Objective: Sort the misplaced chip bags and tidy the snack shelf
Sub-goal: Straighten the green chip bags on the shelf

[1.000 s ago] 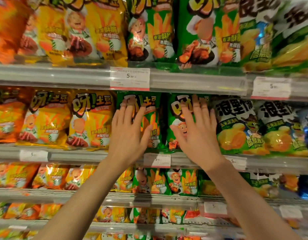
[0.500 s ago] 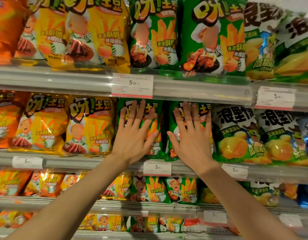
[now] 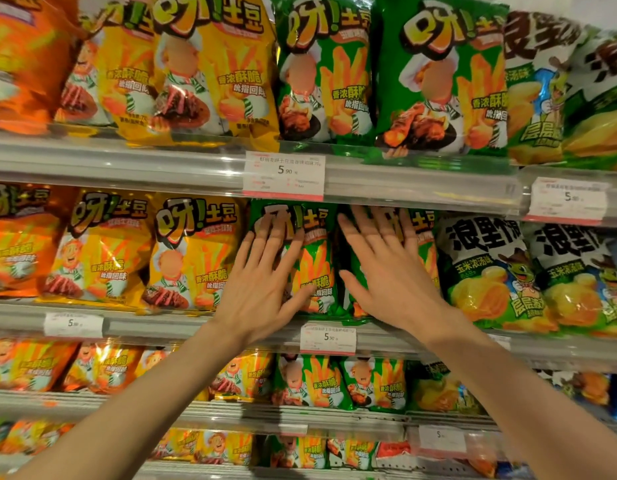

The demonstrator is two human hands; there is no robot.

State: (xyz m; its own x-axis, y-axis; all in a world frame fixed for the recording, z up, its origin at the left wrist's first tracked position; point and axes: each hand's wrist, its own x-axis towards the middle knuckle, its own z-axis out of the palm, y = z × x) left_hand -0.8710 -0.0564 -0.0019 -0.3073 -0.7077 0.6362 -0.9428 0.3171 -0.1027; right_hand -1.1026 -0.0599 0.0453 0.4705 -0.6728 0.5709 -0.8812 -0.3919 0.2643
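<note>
While both hands lie flat on the green bags of the middle shelf (image 3: 196, 322), the tidying step looks close to finished there. Landmark: the price tag (image 3: 328, 337) on that shelf's front rail.

Left hand (image 3: 262, 289): fingers straight and spread, palm pressing the left green bag (image 3: 314, 271), directly above and slightly left of the tag. It holds nothing.
Right hand (image 3: 390, 282): likewise open and flat, pressing the right green bag (image 3: 423, 244), above and right of the tag. No grip.

Progress, as a judgement: above the tag the two green bags stand upright side by side; the yellow bags (image 3: 192, 254) sit left of the tag and the corn-soup bags (image 3: 487, 271) right of it, each in its own block. No misplaced bag is evident on this shelf. The lower shelves, below the tag, look less even and probably remain to be done.

Versus the frame half a second ago: both hands sit at much the same spots on the same two bags, fingers a little more splayed; the bags have not visibly shifted.
</note>
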